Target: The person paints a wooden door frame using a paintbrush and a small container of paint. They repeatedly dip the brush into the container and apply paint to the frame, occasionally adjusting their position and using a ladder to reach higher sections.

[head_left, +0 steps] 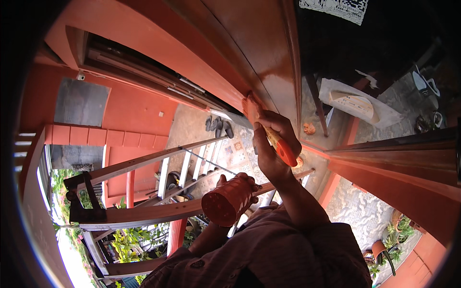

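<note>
My right hand (277,129) is closed around a paintbrush (285,151) with a pale and orange-red handle. Its paint-covered bristles touch the orange-red wall strip (216,65), right along the edge of a glossy brown wooden frame (276,67). Lower down and to the left, my left hand (247,185) grips a round paint container (225,204) smeared with red. That container is tilted, its round end facing up toward me. Some of the left fingers are hidden behind it.
A stepladder (144,213) with black end fittings (86,192) stands close at my left. Sandals (218,126) lie on the patterned tile floor (233,151) below. Dark glass (384,43) is at the right, with potted plants (396,230) lower right.
</note>
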Tool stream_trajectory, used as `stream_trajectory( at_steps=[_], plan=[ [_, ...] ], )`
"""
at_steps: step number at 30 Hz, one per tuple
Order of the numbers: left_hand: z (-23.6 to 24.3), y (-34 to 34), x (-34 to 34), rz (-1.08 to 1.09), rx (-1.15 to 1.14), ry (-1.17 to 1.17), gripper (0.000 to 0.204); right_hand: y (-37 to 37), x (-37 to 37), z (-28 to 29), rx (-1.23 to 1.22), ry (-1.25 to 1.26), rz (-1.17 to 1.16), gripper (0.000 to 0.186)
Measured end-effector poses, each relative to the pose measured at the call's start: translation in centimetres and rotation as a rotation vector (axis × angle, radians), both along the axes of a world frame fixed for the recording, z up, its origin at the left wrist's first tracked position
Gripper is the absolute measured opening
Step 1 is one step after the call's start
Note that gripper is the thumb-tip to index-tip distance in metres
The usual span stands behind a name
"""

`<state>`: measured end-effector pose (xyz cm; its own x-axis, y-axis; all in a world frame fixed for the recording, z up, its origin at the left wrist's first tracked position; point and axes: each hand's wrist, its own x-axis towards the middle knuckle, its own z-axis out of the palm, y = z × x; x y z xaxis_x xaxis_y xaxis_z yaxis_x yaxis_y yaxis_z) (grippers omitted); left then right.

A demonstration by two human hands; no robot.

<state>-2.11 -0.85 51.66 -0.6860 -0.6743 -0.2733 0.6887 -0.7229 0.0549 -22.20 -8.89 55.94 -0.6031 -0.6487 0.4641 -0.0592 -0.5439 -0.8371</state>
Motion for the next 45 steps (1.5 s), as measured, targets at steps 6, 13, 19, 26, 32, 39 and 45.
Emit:
stream_trajectory(
  at_steps=[6,13,19,26,32,39,45],
  plan=[
    [0.3,-0.1,-0.1,0.000,0.030,0.037,0.069,-0.2,-0.2,1.6,-0.070,0.063,-0.021,0.020],
    [-0.1,0.0,0.6,0.020,0.016,-0.001,0.068,-0.4,-0.4,3.8,-0.087,0.048,-0.002,0.021],
    [0.9,-0.2,0.4,0.019,0.032,0.034,0.069,-1.0,-1.2,6.1,-0.135,0.171,-0.086,0.023],
    [0.7,-0.1,1.4,0.019,0.069,0.028,0.072,-1.5,-0.8,8.7,-0.185,0.135,-0.164,0.032],
    [1.7,-0.5,1.3,0.020,0.115,0.012,0.070,-1.3,-2.0,10.2,-0.235,0.238,-0.071,0.026],
    [1.3,-0.2,1.5,0.019,0.082,-0.005,0.070,-2.0,-2.9,12.9,-0.324,0.273,-0.050,0.027],
    [1.8,0.2,1.3,0.030,0.075,-0.001,0.071,-2.0,-3.2,15.0,-0.356,0.250,0.016,0.025]
  ],
)
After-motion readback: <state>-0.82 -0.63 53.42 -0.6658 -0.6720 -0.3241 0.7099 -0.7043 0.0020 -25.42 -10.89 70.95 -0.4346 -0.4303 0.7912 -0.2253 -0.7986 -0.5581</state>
